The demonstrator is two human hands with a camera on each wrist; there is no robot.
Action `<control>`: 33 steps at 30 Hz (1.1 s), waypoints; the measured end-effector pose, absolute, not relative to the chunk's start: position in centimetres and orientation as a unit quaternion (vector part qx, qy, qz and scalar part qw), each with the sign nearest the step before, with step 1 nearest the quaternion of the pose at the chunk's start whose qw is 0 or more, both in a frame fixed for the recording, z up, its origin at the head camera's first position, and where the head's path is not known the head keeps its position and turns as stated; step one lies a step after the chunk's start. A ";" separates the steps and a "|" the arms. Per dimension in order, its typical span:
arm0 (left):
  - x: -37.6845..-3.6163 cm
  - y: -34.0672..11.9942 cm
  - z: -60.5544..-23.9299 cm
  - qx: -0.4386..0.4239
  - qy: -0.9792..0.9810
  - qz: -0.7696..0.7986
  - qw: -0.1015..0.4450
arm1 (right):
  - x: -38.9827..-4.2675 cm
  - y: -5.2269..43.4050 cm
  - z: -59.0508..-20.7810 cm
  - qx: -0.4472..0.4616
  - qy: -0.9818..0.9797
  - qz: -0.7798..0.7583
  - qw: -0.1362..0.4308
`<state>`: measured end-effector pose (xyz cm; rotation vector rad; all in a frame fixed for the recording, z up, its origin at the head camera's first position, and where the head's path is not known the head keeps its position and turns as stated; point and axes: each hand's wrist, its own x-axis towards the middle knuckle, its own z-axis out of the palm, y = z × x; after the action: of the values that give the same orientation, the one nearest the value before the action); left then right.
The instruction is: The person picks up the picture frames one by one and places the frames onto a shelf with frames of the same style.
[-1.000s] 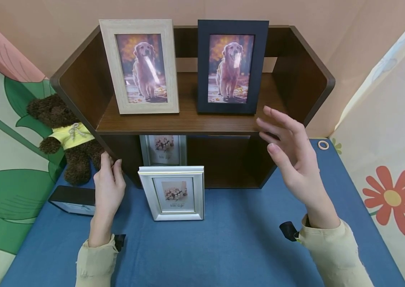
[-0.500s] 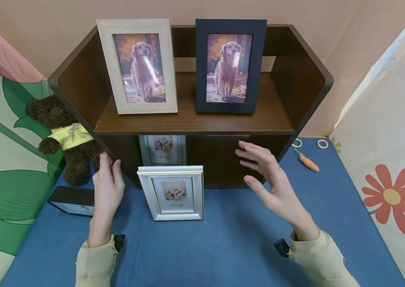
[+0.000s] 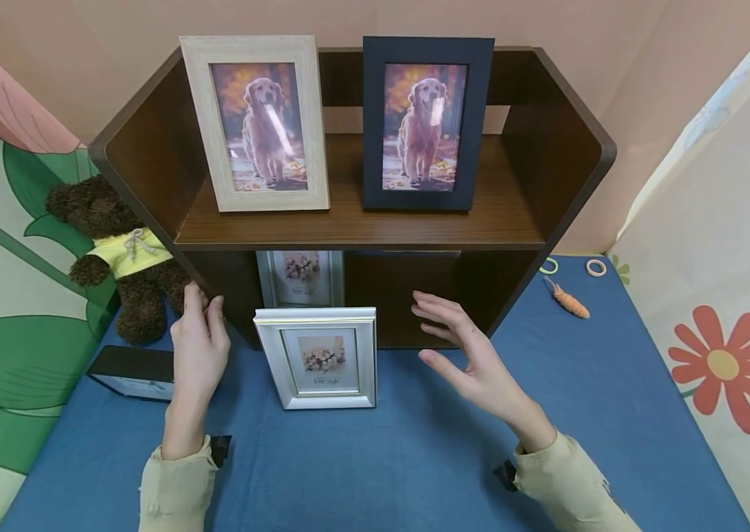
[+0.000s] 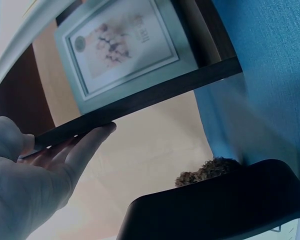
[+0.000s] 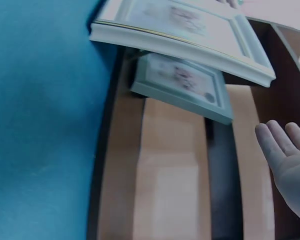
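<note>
My left hand grips the front edge of the left side panel of a dark brown two-tier shelf. In the left wrist view the thumb lies on one face of the panel and the fingers on the other. Holding nothing, my right hand hovers with fingers extended before the lower compartment, right of a silver picture frame. That frame stands on the blue cloth. Behind it a grey-green picture frame stands inside the lower compartment, partly hidden in the head view.
On the upper shelf stand a whitish picture frame and a black picture frame. Left of the shelf are a brown teddy bear and a black box-like object. At right lie a toy carrot and two rings.
My right hand has moved left and down from the shelf's right side to beside the silver picture frame, uncovering the toy carrot and green ring. The left hand keeps its grip on the panel.
</note>
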<state>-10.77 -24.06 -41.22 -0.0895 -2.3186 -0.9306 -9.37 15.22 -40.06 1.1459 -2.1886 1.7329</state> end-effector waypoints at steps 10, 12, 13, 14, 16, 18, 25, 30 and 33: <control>-10.9 -24.2 -41.3 -0.038 -0.880 -0.355 0.314 | -9.4 14.3 -42.5 0.381 -0.727 0.569 0.038; -10.9 -24.2 -41.3 -0.037 -0.880 -0.354 0.313 | -9.4 14.1 -43.0 0.383 -0.728 0.568 0.038; -10.9 -24.2 -41.3 -0.037 -0.881 -0.354 0.313 | -9.4 13.9 -43.3 0.383 -0.728 0.567 0.038; -10.9 -24.2 -41.3 -0.037 -0.881 -0.353 0.313 | -9.3 13.8 -43.5 0.383 -0.729 0.566 0.038; -10.9 -24.2 -41.3 -0.037 -0.881 -0.353 0.313 | -9.3 13.5 -43.9 0.385 -0.729 0.565 0.037; -10.9 -24.3 -41.3 -0.036 -0.881 -0.353 0.312 | -9.2 13.3 -44.3 0.386 -0.728 0.566 0.032; -10.9 -24.3 -41.4 -0.035 -0.882 -0.352 0.312 | -9.0 12.3 -45.3 0.389 -0.734 0.556 0.014; -11.0 -24.3 -41.5 -0.034 -0.881 -0.355 0.310 | -8.9 11.9 -45.9 0.390 -0.741 0.547 0.003; -10.9 -24.3 -41.5 -0.033 -0.882 -0.355 0.309 | -9.0 11.7 -46.1 0.395 -0.739 0.546 -0.002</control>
<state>-10.94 -24.28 -41.51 -0.0862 -2.3303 -0.9390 -8.96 11.70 -46.07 1.2415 -2.3253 1.7160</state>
